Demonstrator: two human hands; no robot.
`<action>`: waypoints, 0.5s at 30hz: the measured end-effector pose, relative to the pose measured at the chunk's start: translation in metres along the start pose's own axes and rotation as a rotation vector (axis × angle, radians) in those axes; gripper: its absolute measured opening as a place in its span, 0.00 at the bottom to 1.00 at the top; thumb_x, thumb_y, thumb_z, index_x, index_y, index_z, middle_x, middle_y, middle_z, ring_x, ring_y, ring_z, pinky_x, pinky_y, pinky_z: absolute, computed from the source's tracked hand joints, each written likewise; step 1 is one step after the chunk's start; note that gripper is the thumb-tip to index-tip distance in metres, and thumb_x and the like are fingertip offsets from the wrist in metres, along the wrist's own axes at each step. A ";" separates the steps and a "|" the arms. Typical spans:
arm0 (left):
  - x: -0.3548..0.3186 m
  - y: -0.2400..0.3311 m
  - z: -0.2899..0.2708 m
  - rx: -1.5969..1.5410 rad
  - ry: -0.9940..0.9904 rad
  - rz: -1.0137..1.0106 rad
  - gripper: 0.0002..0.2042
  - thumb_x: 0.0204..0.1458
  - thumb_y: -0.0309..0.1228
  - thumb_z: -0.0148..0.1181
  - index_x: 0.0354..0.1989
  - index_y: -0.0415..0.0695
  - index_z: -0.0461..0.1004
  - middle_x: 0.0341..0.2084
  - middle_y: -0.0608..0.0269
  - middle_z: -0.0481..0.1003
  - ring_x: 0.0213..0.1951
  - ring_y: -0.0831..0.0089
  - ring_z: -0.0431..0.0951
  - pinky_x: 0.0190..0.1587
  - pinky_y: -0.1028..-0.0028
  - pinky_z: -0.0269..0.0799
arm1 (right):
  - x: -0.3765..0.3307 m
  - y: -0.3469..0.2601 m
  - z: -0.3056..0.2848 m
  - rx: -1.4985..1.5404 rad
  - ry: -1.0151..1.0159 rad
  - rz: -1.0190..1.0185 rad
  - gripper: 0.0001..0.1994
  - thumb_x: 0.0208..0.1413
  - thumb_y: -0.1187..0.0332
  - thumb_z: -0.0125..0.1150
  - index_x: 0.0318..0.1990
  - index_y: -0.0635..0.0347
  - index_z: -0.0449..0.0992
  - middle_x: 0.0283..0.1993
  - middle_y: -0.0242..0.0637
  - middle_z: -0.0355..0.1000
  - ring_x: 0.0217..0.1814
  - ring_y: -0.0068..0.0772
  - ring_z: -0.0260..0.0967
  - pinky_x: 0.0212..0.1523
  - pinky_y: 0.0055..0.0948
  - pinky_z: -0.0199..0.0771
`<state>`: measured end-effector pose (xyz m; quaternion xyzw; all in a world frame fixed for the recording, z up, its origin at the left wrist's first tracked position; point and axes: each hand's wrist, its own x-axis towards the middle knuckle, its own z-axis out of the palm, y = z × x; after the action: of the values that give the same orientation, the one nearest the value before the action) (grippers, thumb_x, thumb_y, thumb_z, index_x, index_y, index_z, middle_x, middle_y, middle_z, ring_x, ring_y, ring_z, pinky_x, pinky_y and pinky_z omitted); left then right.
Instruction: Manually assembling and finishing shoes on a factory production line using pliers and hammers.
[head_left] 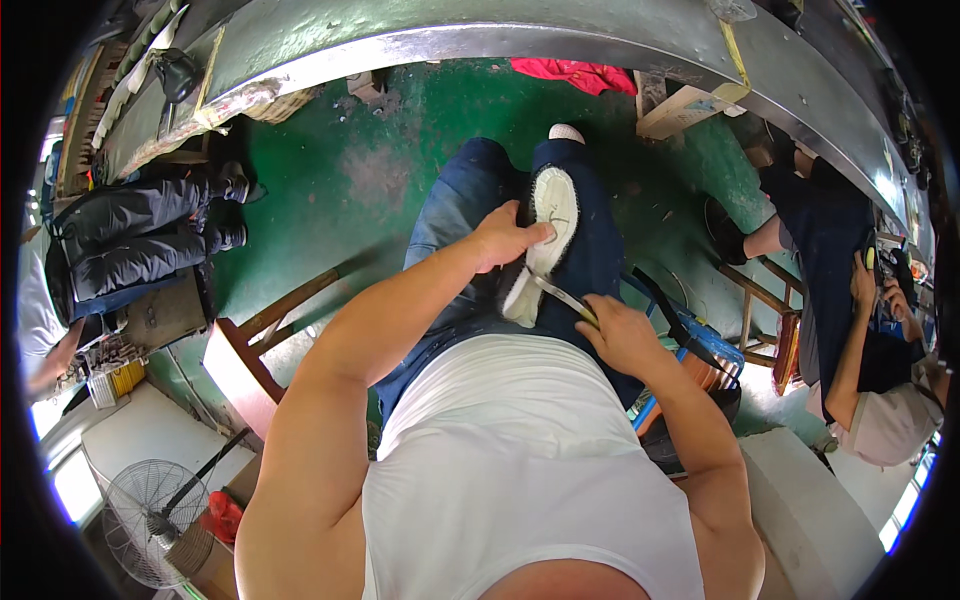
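A pale shoe (556,205), bottom up with stitching or ragged edging round its rim, lies lengthwise along my right thigh. My left hand (507,238) grips it at the waist from the left, thumb pressed on the sole. A short dark strand or mark shows on the forepart. The heel part (521,300) points toward my body. My right hand (622,335) is closed on a slim metal hand tool (567,298) with a yellowish end at my fingers. Its tip meets the shoe between waist and heel; I cannot make out the tip's exact shape.
A metal-edged workbench (420,45) curves across the far side. Red cloth (575,75) lies under it. A wooden stool (285,305) stands left, a blue-framed chair (700,345) right. Co-workers sit at both sides. A caged fan (155,520) is at lower left.
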<state>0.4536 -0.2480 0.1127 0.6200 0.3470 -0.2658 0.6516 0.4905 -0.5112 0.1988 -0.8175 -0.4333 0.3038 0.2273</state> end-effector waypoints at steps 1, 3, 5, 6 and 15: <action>-0.002 0.001 0.003 0.119 0.033 0.082 0.48 0.52 0.46 0.67 0.73 0.42 0.42 0.58 0.49 0.68 0.61 0.60 0.67 0.62 0.60 0.61 | -0.007 -0.004 -0.001 -0.013 -0.033 0.071 0.16 0.58 0.63 0.60 0.48 0.63 0.71 0.40 0.49 0.75 0.42 0.54 0.75 0.43 0.46 0.75; -0.015 -0.003 0.014 0.109 0.031 0.176 0.47 0.53 0.46 0.65 0.73 0.41 0.40 0.61 0.44 0.65 0.62 0.57 0.66 0.63 0.63 0.61 | -0.004 0.002 0.005 -0.025 -0.134 0.179 0.16 0.58 0.63 0.59 0.48 0.63 0.71 0.39 0.51 0.75 0.43 0.55 0.75 0.44 0.47 0.75; -0.030 -0.012 0.016 0.127 -0.059 0.360 0.46 0.58 0.44 0.59 0.75 0.45 0.32 0.67 0.38 0.55 0.69 0.54 0.58 0.68 0.66 0.54 | 0.001 0.015 0.004 -0.044 -0.220 0.286 0.16 0.58 0.64 0.59 0.48 0.64 0.71 0.39 0.52 0.75 0.45 0.56 0.75 0.45 0.47 0.74; -0.029 -0.036 0.012 0.007 -0.168 0.390 0.47 0.59 0.43 0.57 0.75 0.49 0.26 0.72 0.41 0.44 0.73 0.55 0.46 0.71 0.67 0.46 | 0.004 0.019 0.005 -0.010 -0.192 0.239 0.15 0.58 0.64 0.59 0.47 0.64 0.72 0.38 0.54 0.75 0.45 0.58 0.74 0.45 0.48 0.74; -0.030 -0.063 0.034 0.001 0.001 0.423 0.49 0.57 0.37 0.59 0.75 0.54 0.24 0.72 0.42 0.38 0.74 0.53 0.38 0.72 0.66 0.40 | 0.016 -0.005 -0.064 0.542 -0.355 0.460 0.14 0.64 0.61 0.53 0.42 0.66 0.71 0.30 0.43 0.74 0.22 0.35 0.71 0.28 0.35 0.73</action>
<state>0.3900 -0.2900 0.0967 0.6793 0.2091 -0.1228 0.6926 0.5395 -0.5016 0.2429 -0.7384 -0.1756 0.5867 0.2823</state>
